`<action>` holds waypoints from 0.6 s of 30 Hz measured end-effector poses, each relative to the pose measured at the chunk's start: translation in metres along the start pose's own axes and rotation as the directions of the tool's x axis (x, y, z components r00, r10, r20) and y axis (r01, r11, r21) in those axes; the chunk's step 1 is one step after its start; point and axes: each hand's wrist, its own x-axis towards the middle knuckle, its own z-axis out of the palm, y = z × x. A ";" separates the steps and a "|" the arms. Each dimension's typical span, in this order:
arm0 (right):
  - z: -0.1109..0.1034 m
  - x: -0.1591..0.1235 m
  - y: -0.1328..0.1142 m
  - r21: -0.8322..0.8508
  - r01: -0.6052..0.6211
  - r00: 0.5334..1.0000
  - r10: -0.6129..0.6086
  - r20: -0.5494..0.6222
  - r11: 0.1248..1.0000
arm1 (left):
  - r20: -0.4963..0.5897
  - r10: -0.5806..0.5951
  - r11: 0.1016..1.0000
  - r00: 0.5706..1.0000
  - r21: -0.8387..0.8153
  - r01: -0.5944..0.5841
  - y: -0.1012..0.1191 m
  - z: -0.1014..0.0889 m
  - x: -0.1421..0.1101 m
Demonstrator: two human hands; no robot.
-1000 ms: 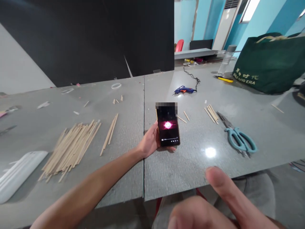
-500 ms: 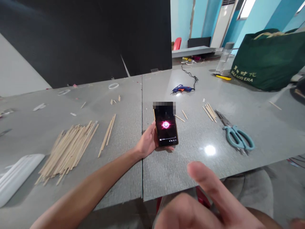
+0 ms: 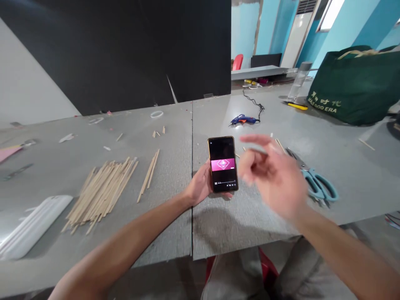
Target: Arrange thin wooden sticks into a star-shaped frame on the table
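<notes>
My left hand (image 3: 200, 185) grips a black phone (image 3: 223, 164) from its left side, holding it upright over the grey table (image 3: 218, 225). The screen shows a pink picture and a row of playback controls. My right hand (image 3: 268, 175) hovers in the air just right of the phone, smeared by motion, index finger stretched toward the screen and the other fingers loosely curled. Nothing shows in it. A heap of thin wooden sticks (image 3: 103, 189) lies left of my left arm.
Teal-handled scissors (image 3: 314, 181) lie right of my right hand, with a few short sticks (image 3: 279, 144) beside them. Behind the phone lie a blue glue gun (image 3: 242, 120) and its cord. A green bag (image 3: 356, 85) stands at far right, a white plastic piece (image 3: 31, 227) at near left.
My right hand rose from the bottom edge of the view and moved forward, up beside the phone. The picture on the phone's screen changed. My left hand stayed where it was.
</notes>
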 end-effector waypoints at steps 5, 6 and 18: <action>-0.055 0.052 0.081 -0.499 0.036 0.952 -0.181 -0.245 0.866 | -0.033 0.009 1.000 0.999 0.023 -0.009 0.002 0.004 0.000; -0.062 0.053 0.095 -0.515 0.004 0.960 -0.148 -0.239 0.857 | -0.020 0.006 1.000 1.000 0.026 -0.006 0.003 0.005 0.000; -0.060 0.028 0.125 -0.681 0.023 1.000 -0.018 0.015 0.732 | 0.007 -0.011 1.000 1.000 0.021 0.011 0.005 0.001 -0.001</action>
